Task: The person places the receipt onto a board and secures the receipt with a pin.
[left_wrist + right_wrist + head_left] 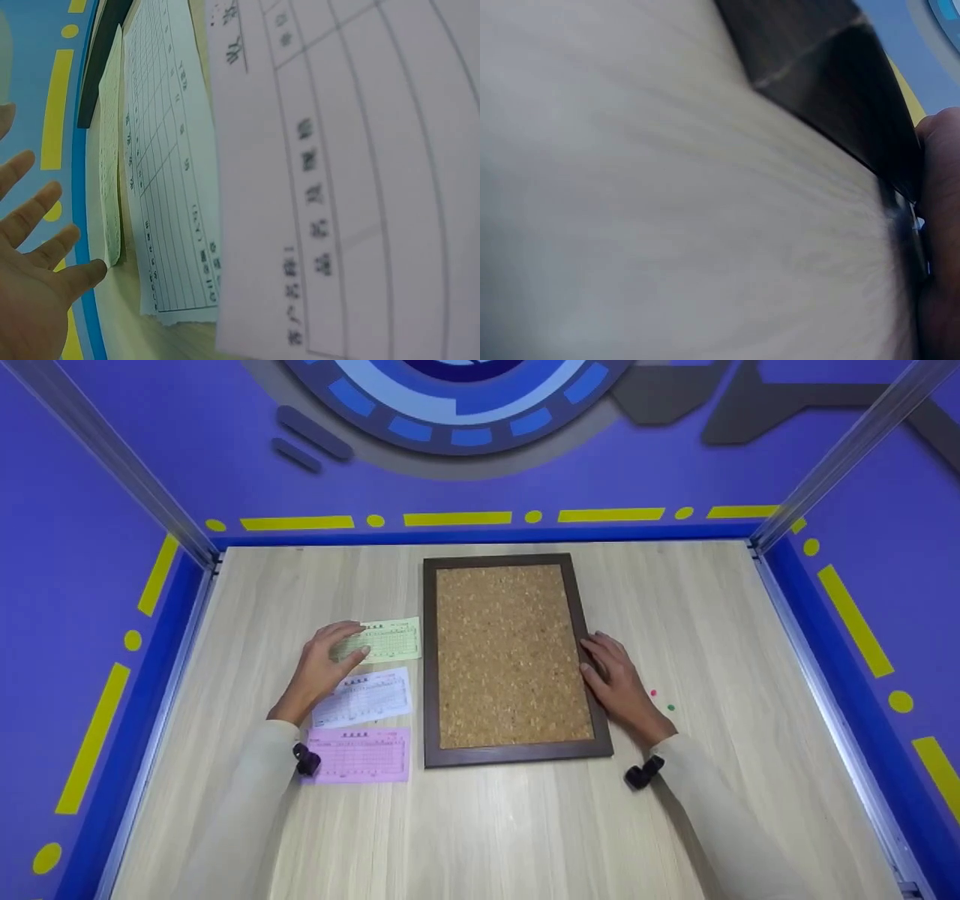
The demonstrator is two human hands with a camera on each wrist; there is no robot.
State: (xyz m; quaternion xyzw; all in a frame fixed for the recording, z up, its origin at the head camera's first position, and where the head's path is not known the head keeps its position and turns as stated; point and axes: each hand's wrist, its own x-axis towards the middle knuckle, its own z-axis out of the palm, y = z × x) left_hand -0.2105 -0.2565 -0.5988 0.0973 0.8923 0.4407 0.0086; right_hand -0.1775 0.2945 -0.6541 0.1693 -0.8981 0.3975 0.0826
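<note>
A cork board (510, 660) in a dark brown frame lies in the middle of the table. Along its right side, my right hand (616, 679) touches the frame with its fingertips and thumb; in the right wrist view part of that hand (943, 225) is against the dark frame (840, 90). My left hand (324, 664) is over the left end of a green printed slip (394, 641), thumb and fingers apart. Below that slip lie a white slip (375, 697) and a pink slip (367, 757). The left wrist view shows the left hand (34, 255) with spread fingers.
Two tiny pieces, one pink (653, 692) and one green (671, 707), lie on the table near the right wrist. Blue panels with yellow marks (457, 518) enclose the table (510, 832) at the back and both sides.
</note>
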